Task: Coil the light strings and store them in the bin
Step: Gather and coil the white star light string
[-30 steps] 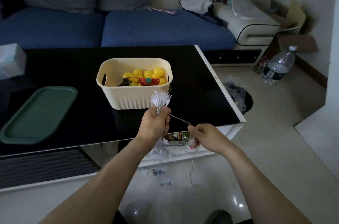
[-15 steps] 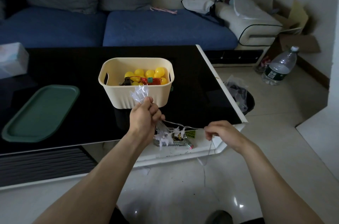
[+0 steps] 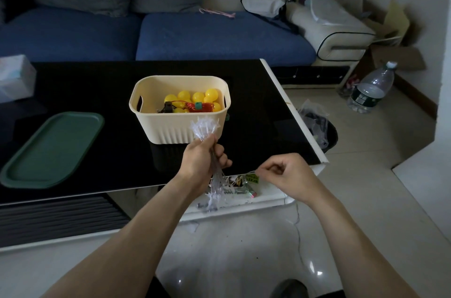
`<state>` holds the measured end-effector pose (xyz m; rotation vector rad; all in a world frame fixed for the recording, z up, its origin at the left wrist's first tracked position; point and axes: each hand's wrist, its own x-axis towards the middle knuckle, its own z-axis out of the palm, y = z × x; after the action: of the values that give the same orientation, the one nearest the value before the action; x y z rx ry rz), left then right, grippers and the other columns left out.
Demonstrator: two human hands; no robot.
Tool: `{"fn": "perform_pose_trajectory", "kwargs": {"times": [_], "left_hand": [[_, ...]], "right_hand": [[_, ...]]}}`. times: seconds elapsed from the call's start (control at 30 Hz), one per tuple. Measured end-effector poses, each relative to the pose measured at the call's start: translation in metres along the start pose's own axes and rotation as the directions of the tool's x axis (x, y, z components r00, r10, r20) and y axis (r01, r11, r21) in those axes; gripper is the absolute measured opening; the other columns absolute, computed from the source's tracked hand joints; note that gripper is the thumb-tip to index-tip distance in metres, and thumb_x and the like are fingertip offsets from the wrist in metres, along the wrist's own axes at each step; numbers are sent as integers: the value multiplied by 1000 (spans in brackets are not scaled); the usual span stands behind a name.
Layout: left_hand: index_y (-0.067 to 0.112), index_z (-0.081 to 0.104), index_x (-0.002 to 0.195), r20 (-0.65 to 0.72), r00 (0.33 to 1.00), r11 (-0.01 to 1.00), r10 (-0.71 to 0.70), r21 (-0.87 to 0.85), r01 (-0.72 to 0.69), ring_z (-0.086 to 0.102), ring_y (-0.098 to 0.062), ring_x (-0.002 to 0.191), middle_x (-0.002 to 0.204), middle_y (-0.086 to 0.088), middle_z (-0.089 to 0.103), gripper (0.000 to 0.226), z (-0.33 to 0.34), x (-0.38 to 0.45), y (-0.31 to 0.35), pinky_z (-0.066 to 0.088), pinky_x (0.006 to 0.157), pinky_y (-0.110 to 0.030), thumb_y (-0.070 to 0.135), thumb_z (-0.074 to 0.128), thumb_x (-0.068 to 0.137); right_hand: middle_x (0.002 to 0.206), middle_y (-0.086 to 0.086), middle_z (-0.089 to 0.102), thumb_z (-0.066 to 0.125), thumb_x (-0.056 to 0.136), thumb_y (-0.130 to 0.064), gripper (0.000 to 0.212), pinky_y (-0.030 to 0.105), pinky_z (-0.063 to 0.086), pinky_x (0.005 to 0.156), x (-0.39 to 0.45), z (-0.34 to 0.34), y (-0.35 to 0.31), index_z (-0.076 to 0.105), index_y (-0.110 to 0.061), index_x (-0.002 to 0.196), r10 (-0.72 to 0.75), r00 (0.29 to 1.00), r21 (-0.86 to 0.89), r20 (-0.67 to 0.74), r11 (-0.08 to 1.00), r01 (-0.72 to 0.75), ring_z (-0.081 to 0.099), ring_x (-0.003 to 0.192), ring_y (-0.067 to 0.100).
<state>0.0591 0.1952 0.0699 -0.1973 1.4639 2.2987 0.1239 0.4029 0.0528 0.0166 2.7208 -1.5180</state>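
A cream bin (image 3: 156,124) stands on the black table, holding a coiled string of yellow ball lights (image 3: 192,97) with red wire. My left hand (image 3: 200,163) grips a bundled white light string (image 3: 205,126) just in front of the bin; white tips fan out above my fist and loops hang below it. My right hand (image 3: 285,173) pinches the string's thin wire, which runs taut from the bundle to my fingers. The loose tail of the wire (image 3: 297,222) hangs down to the floor.
A green tray (image 3: 51,148) lies on the black table (image 3: 97,87) at the left, a tissue box (image 3: 14,76) behind it. A blue sofa runs along the back. A bin with a plastic bag (image 3: 317,126) and a water bottle (image 3: 371,90) stand on the floor at right.
My left hand has turned the bundle upright again, tips up near the bin's front. My right hand moved slightly left toward it, still pulling the wire taut.
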Motion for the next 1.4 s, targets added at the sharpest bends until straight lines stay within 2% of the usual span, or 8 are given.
{"fn": "perform_pose_trajectory", "kwargs": {"times": [0.17,0.43,0.57,0.77,0.87,1.07,1.2,1.4], "left_hand": [[2,52,107,-23,1000,996,-5,94,7,67,-31,83,81,-15,65,21,7,-3,-8,55,88,-57,18,39,106],[-2,55,102,21,998,965,-57,257,50,67,-25,69,78,-12,70,23,11,-7,-15,56,67,-42,14,39,105],[1,55,87,50,995,888,-81,458,49,66,-23,68,68,-7,69,25,6,-5,-17,52,68,-42,16,41,103],[-12,60,96,109,985,731,-134,681,24,65,-31,64,77,-21,72,35,7,-9,-19,53,59,-37,16,39,102],[-21,58,97,123,981,761,-147,648,33,60,-35,64,78,-32,69,42,6,-10,-18,50,59,-36,15,37,103],[0,55,84,39,996,893,-81,447,55,55,-30,53,69,-22,64,30,3,-8,-12,45,58,-39,13,37,105],[2,51,83,18,999,927,-38,374,28,53,-29,49,66,-18,61,27,3,-6,-6,42,54,-36,12,37,105],[3,50,84,31,999,935,-31,355,17,53,-29,48,65,-16,61,26,4,-5,-7,42,54,-37,14,39,105]], "right_hand": [[75,-3,72,75,90,-24,3,27,54,62,2,35,-11,77,-24,89,-94,995,-106,-14,990,92,66,65,9],[110,-9,72,77,87,-26,13,25,55,72,6,58,-14,80,-19,97,-295,956,-359,-9,893,272,67,85,7],[78,-14,57,83,78,-40,26,23,46,60,4,57,-24,67,-22,87,-237,969,-423,-76,887,184,56,68,5],[76,-1,59,94,57,-37,57,42,56,58,4,54,-21,46,-15,77,4,998,-117,-70,993,-12,64,60,16],[88,-3,57,96,56,-40,57,33,55,60,6,47,-15,50,-18,82,58,997,-41,-44,997,-60,62,72,12],[129,-2,60,85,61,-54,87,27,52,93,8,29,18,47,-30,136,319,923,212,218,907,-363,59,120,13],[129,-10,66,79,68,-51,71,28,41,98,0,23,23,61,-27,132,380,829,180,410,858,-482,56,127,10],[112,11,73,80,70,-61,43,56,42,111,5,29,17,78,-26,95,316,913,293,257,875,-386,63,116,32]]}}
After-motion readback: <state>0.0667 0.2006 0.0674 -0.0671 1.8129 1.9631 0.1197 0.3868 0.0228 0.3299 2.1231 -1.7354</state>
